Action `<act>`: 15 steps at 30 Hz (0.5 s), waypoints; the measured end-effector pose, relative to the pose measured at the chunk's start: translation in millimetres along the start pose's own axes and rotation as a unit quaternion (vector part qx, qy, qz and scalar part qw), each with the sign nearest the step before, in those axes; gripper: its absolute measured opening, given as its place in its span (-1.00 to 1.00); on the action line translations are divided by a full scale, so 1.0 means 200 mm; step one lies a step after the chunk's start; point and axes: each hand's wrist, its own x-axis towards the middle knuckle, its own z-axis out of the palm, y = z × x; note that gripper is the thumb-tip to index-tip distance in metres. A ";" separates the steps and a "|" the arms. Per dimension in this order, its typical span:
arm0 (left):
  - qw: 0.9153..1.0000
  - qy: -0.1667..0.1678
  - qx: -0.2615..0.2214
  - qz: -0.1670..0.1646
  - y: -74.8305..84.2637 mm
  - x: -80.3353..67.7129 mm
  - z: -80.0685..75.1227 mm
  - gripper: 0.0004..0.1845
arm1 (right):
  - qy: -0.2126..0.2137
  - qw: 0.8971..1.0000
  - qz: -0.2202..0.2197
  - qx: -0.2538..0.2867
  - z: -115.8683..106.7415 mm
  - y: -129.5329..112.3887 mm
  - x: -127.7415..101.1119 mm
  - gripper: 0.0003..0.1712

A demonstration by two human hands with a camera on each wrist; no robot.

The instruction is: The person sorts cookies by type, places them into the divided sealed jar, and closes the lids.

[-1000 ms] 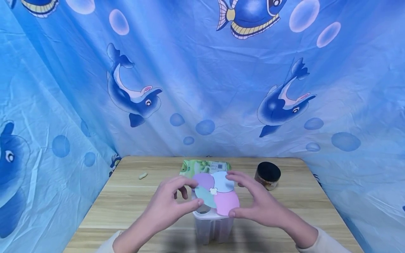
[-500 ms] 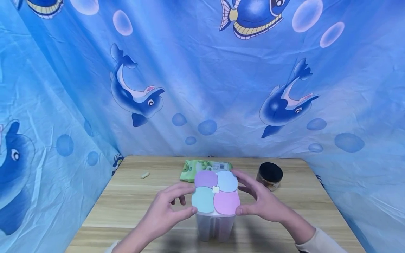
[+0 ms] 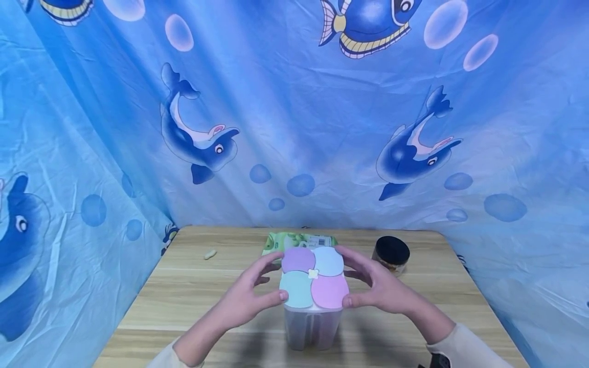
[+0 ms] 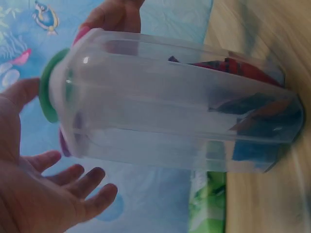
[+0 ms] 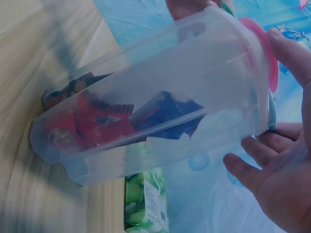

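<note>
A tall translucent container (image 3: 313,329) stands upright on the table, with four-petal lid flaps in purple, pale blue, green and pink (image 3: 330,292) around a small white flower piece. All petals lie flat on top. My left hand (image 3: 248,294) is at its left side, thumb tip on the green flap (image 4: 47,87) and forefinger by the purple one. My right hand (image 3: 382,289) spans the other side, thumb at the pink flap's edge and forefinger by the pale blue one. The other fingers stay loose and spread. Red and dark blue wrappers (image 5: 167,116) show inside the container's lower part.
Behind the container lies a green printed packet (image 3: 276,241). A jar with a black lid (image 3: 392,250) stands at the back right. On the left of the wooden table (image 3: 184,301) is a small pale piece (image 3: 209,254). A blue sea-themed curtain (image 3: 294,128) surrounds the table.
The green flap, tilted one second ago with an opening showing beneath it, now lies flat. My left forefinger has moved up beside the purple flap. The container stays in place.
</note>
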 end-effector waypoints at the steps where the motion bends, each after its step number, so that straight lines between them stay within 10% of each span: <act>1: 1.000 -0.014 -0.019 -0.008 -0.01 0.01 0.00 -0.20 | -0.003 1.000 0.002 0.003 0.00 0.00 0.00 0.09; 15: 0.993 -0.056 -0.103 -0.035 -0.06 0.01 0.03 -0.08 | -0.007 1.000 0.022 -0.012 0.00 -0.02 -0.01 0.08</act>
